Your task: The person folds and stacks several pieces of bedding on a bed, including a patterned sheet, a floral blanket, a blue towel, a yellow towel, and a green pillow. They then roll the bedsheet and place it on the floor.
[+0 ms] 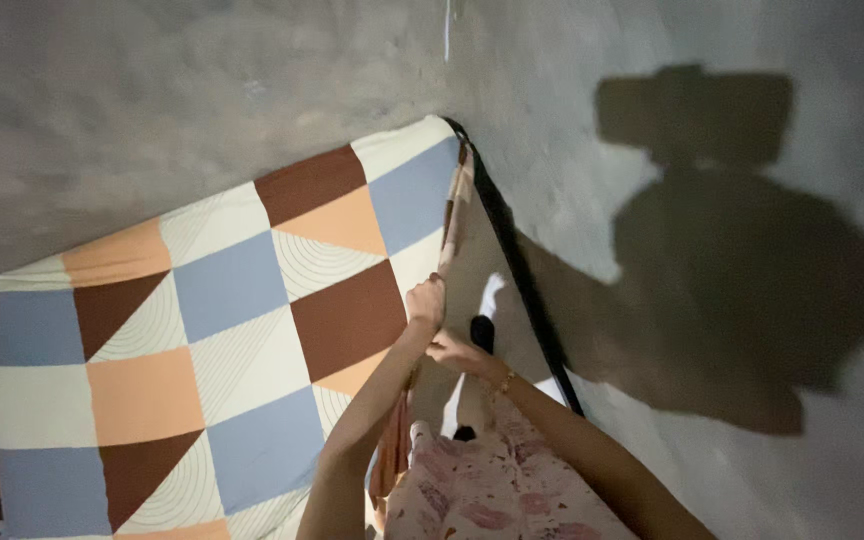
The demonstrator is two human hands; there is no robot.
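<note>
Patchwork-printed bedsheet (222, 330) in blue, brown, orange and cream already lies smooth over most of the mattress; only the side edge by the black bed frame (522, 270) looks unfinished. Grey concrete floor (752, 480) beside it leaves open room. Left hand (426, 303) clenches the sheet's edge; right hand (455, 350) pinches it just below.

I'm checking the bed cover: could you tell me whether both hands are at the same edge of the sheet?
Yes, the left hand grips the patterned sheet at its edge, and the right hand sits just below it there.
</note>
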